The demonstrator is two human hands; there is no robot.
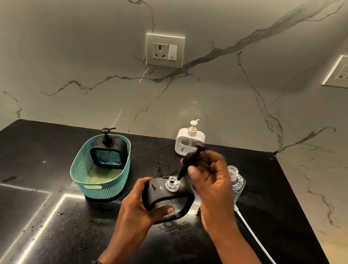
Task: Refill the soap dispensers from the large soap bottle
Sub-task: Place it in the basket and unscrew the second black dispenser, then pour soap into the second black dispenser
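Observation:
My left hand [137, 204] grips a black-framed clear soap dispenser [167, 199] tilted on the black counter, its neck uncapped. My right hand [211, 181] holds the black pump head [191, 158] above it, the pump's stem tip dipping into the dispenser's neck. Behind my right hand stands the large clear soap bottle [236, 182], uncapped. A white dispenser [189, 141] with a cream pump stands by the wall. Another black dispenser [107, 152] leans inside a teal basket [98, 179].
A long white pump tube [258, 240] lies on the black counter [25, 212] to the right of my hands. The marble wall carries two power sockets [163, 50]. The counter's right edge runs diagonally near the tube. Wet spots mark the counter around the dispenser.

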